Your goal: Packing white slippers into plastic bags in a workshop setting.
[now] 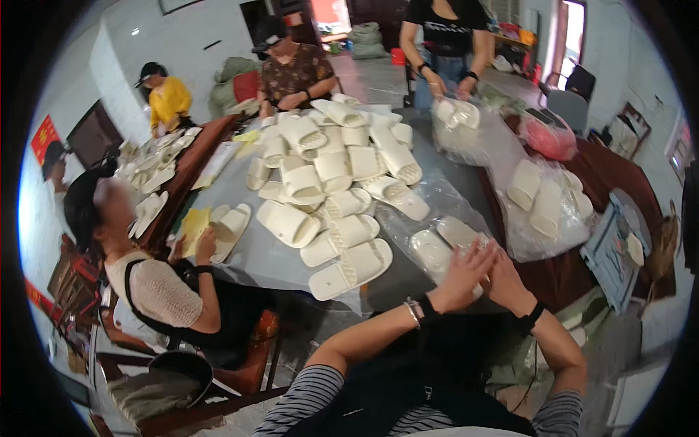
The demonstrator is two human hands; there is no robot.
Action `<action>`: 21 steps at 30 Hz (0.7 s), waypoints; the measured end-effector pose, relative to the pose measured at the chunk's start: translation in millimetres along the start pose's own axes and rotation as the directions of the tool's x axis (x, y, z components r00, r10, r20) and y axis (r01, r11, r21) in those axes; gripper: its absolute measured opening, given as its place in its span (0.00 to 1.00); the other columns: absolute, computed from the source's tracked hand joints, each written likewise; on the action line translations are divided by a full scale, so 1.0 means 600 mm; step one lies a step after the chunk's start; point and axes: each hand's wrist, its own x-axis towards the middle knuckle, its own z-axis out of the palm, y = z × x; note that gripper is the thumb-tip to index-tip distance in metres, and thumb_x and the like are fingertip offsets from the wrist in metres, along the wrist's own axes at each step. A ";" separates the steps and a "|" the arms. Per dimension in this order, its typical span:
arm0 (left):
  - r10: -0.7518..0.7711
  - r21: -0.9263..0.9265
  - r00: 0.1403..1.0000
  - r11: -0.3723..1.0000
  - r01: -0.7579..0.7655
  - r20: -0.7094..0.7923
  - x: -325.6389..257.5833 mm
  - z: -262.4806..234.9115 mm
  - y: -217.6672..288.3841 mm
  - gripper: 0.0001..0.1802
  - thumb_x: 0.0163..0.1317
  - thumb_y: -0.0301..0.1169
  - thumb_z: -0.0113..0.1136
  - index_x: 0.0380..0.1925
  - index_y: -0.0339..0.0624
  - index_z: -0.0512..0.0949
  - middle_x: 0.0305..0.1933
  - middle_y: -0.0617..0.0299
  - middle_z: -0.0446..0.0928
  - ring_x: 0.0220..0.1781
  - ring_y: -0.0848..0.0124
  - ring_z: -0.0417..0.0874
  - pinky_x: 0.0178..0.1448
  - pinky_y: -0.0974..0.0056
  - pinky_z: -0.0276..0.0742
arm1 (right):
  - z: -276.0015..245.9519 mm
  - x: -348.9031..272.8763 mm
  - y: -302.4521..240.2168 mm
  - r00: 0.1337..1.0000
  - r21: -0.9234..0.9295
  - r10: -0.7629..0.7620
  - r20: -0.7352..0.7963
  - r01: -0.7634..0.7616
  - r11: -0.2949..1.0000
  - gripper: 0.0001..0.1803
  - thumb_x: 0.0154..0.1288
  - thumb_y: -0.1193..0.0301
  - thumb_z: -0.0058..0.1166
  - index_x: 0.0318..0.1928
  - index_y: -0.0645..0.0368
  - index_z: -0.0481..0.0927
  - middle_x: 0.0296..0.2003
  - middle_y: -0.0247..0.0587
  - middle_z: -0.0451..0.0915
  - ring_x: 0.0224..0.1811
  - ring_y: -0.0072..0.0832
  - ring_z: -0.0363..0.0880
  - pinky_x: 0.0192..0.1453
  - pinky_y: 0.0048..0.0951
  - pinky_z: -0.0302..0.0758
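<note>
A pair of cream slippers [431,252] lies in front of me at the table's near edge, with a clear plastic bag [450,200] around or beside it; I cannot tell which. My left hand [464,278] rests over the slippers, fingers stretched out and pointing away from me. Close against it, my right hand [510,282] has its fingers extended toward the left fingertips, at the slippers' right side. Part of a sole shows below the left palm. Any fold of plastic under the fingers is hidden. A large heap of cream slippers [333,171] rises just beyond, to the left.
Bagged slippers [545,207] lie to my right, near a pink bag [547,135] and a blue plastic stool [615,251]. At left, a seated person [156,291] holds yellow paper [195,231]. Across the table, a standing person [448,51] handles a bagged pair. Others sit farther back.
</note>
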 end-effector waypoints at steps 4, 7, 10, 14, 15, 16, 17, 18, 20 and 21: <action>-0.027 0.092 0.999 0.996 0.023 0.043 -0.024 -0.009 -0.026 0.55 0.42 0.19 0.63 0.75 0.42 0.53 0.82 0.54 0.45 0.84 0.48 0.41 0.76 0.28 0.42 | 0.024 -0.051 -0.023 0.904 0.373 0.412 -0.113 -0.345 0.861 0.35 0.48 0.78 0.67 0.60 0.62 0.68 0.54 0.56 0.71 0.57 0.54 0.69 0.62 0.46 0.68; 0.013 0.169 0.998 0.985 -0.022 0.054 -0.029 0.007 -0.030 0.55 0.43 0.24 0.68 0.75 0.42 0.54 0.83 0.54 0.42 0.84 0.49 0.41 0.76 0.28 0.40 | 0.055 -0.072 -0.036 0.865 0.423 0.495 -0.077 -0.422 0.802 0.33 0.49 0.76 0.68 0.58 0.61 0.70 0.51 0.53 0.74 0.54 0.53 0.71 0.60 0.44 0.69; 0.045 0.236 0.999 0.971 -0.051 0.031 -0.030 0.028 -0.025 0.49 0.48 0.24 0.65 0.74 0.41 0.58 0.83 0.54 0.44 0.84 0.52 0.42 0.78 0.30 0.38 | 0.071 -0.059 -0.038 0.835 0.435 0.542 -0.099 -0.453 0.778 0.27 0.54 0.73 0.65 0.55 0.61 0.74 0.46 0.50 0.78 0.52 0.52 0.74 0.57 0.45 0.71; 0.121 0.251 0.991 0.962 -0.103 -0.055 -0.042 0.063 -0.038 0.48 0.48 0.20 0.62 0.73 0.37 0.57 0.82 0.52 0.47 0.84 0.53 0.43 0.78 0.31 0.40 | 0.122 -0.033 -0.029 0.811 0.410 0.559 -0.171 -0.457 0.789 0.17 0.61 0.67 0.59 0.50 0.59 0.79 0.47 0.49 0.81 0.51 0.52 0.77 0.53 0.46 0.76; 0.094 0.233 0.995 0.969 -0.087 -0.019 -0.042 0.065 -0.036 0.48 0.48 0.20 0.62 0.73 0.36 0.57 0.81 0.52 0.48 0.84 0.53 0.44 0.78 0.31 0.39 | 0.132 -0.028 -0.024 0.798 0.418 0.571 -0.192 -0.460 0.784 0.16 0.63 0.67 0.57 0.49 0.58 0.81 0.48 0.49 0.81 0.51 0.51 0.77 0.52 0.46 0.76; 0.065 0.216 0.998 0.974 -0.067 0.018 -0.043 0.064 -0.035 0.49 0.47 0.20 0.62 0.73 0.34 0.56 0.81 0.52 0.48 0.84 0.54 0.45 0.78 0.32 0.39 | 0.143 -0.025 -0.021 0.800 0.419 0.568 -0.194 -0.455 0.785 0.16 0.63 0.67 0.57 0.49 0.58 0.81 0.48 0.49 0.81 0.51 0.51 0.77 0.52 0.46 0.76; 0.063 0.222 0.998 0.973 -0.064 0.014 -0.040 0.062 -0.035 0.49 0.47 0.20 0.62 0.73 0.34 0.56 0.81 0.52 0.48 0.84 0.54 0.45 0.78 0.32 0.39 | 0.153 -0.020 -0.017 0.806 0.395 0.563 -0.181 -0.465 0.792 0.16 0.64 0.64 0.56 0.50 0.56 0.82 0.46 0.49 0.81 0.50 0.50 0.78 0.51 0.45 0.76; 0.064 0.190 0.998 0.980 -0.068 0.025 -0.037 0.058 -0.036 0.49 0.47 0.20 0.63 0.73 0.35 0.56 0.81 0.52 0.48 0.83 0.53 0.45 0.78 0.32 0.39 | 0.163 -0.013 -0.014 0.813 0.371 0.558 -0.168 -0.472 0.800 0.17 0.65 0.62 0.56 0.51 0.55 0.83 0.44 0.49 0.82 0.49 0.49 0.78 0.51 0.45 0.76; 0.053 0.174 0.998 0.983 -0.057 0.031 -0.037 0.047 -0.037 0.50 0.46 0.20 0.63 0.74 0.36 0.56 0.81 0.51 0.48 0.83 0.52 0.46 0.78 0.31 0.39 | 0.192 -0.009 0.002 0.810 0.388 0.570 -0.133 -0.487 0.783 0.17 0.66 0.62 0.54 0.51 0.52 0.83 0.44 0.49 0.82 0.49 0.49 0.79 0.51 0.45 0.77; 0.070 0.152 0.996 0.985 -0.079 0.063 -0.035 0.044 -0.030 0.51 0.45 0.21 0.64 0.74 0.37 0.56 0.81 0.51 0.48 0.83 0.51 0.46 0.78 0.31 0.40 | 0.200 -0.011 0.015 0.802 0.397 0.589 -0.098 -0.511 0.763 0.17 0.66 0.61 0.53 0.52 0.50 0.83 0.44 0.48 0.82 0.49 0.48 0.79 0.51 0.45 0.77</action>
